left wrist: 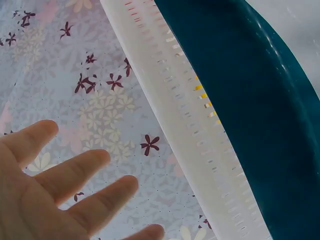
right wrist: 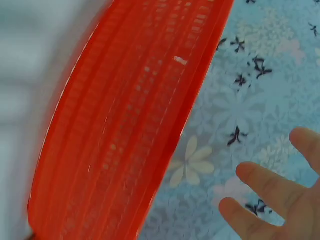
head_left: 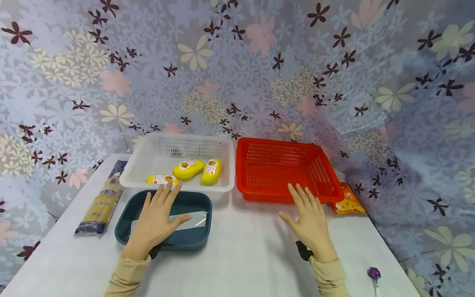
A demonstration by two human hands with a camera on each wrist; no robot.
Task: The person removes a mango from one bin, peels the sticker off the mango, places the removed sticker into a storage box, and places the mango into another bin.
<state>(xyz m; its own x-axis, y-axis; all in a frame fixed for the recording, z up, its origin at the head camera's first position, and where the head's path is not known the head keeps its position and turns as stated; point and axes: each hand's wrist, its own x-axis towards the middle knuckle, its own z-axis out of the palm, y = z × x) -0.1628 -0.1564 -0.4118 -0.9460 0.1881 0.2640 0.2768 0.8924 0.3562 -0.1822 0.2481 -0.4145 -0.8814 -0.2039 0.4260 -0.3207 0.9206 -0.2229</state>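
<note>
My left hand [head_left: 156, 218] hovers with spread fingers over a dark teal tub [head_left: 185, 241], which holds a clear plastic wrapper or packet [head_left: 194, 220]. Behind the tub, a white basket [head_left: 148, 165] contains three yellow mango-shaped items with labels, among them one yellow item [head_left: 188, 169] lying sideways and another [head_left: 211, 172] on the right. My right hand [head_left: 309, 220], fingers extended, is in front of the red basket [head_left: 274, 173] and holds nothing. In the right wrist view that red basket [right wrist: 115, 120] stands beside the fingers, apart from them.
On the left lies a long pack of pasta-like food [head_left: 104, 202]. An orange snack bag [head_left: 349, 200] sits partly behind the red basket. A purple lollipop [head_left: 374, 273] lies at the front right. A flowered cloth [head_left: 259, 82] hangs behind the white table [head_left: 245, 255].
</note>
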